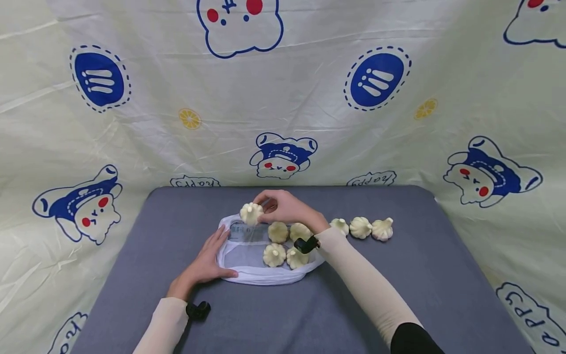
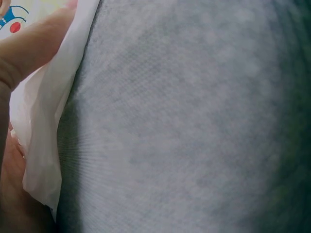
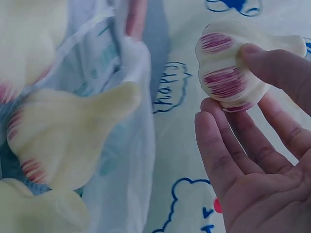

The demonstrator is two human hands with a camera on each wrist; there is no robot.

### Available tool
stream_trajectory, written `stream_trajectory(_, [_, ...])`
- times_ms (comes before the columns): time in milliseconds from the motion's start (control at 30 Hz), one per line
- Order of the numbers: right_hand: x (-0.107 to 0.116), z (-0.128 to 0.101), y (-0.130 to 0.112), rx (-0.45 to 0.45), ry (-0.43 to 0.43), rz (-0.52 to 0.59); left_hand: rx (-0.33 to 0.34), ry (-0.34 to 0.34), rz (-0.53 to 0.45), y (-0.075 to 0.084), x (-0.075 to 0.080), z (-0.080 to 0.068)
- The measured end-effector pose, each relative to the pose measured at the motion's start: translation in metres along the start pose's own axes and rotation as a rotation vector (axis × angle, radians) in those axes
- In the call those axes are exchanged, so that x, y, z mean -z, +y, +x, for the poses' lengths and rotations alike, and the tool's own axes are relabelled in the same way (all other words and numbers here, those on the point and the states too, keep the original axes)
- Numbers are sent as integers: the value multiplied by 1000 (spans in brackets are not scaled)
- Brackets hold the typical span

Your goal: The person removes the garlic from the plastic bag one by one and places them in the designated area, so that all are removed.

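My right hand (image 1: 285, 206) pinches a garlic bulb (image 1: 251, 214) between thumb and fingertips, above the back left rim of a white plastic bag (image 1: 269, 277). Purple streaks mark that garlic bulb (image 3: 226, 73) in the right wrist view. Several other garlic bulbs (image 1: 274, 254) sit inside the bag, in its right half. At the bag's left end my left hand (image 1: 205, 260) is spread, its fingers straight against the side and the thumb over the front rim. In the left wrist view, the thumb (image 2: 36, 43) touches the thin plastic; most of the other fingers are hidden.
Three more garlic bulbs (image 1: 360, 227) stand in a row on the grey table (image 1: 398, 290), right of the bag; my right forearm partly covers the nearest. A printed cartoon sheet (image 1: 309, 98) hangs behind the table.
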State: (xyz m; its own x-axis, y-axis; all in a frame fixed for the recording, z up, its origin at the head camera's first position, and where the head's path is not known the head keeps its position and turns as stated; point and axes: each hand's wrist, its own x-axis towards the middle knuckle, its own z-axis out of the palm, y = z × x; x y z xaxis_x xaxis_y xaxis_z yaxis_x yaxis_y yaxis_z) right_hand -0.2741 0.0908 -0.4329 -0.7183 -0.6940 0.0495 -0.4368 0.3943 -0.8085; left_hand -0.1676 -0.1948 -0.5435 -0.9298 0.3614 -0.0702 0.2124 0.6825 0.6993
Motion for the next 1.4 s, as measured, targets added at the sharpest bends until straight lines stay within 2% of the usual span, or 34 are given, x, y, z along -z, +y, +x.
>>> stream_trajectory(300, [11,-36,-9,2,141,101,-21,29,24,2,1,-1])
stream_trajectory(767, [14,-112,-8,-53,337,195,-18,21,-3,4,3,-2])
stream_trajectory(1200, [15,-170,5,-92,458,271,-27,21,-3,3,1,-1])
stream_trajectory(1400, [11,-193,18,-102,518,257,-33,5,-14,3,3,-2])
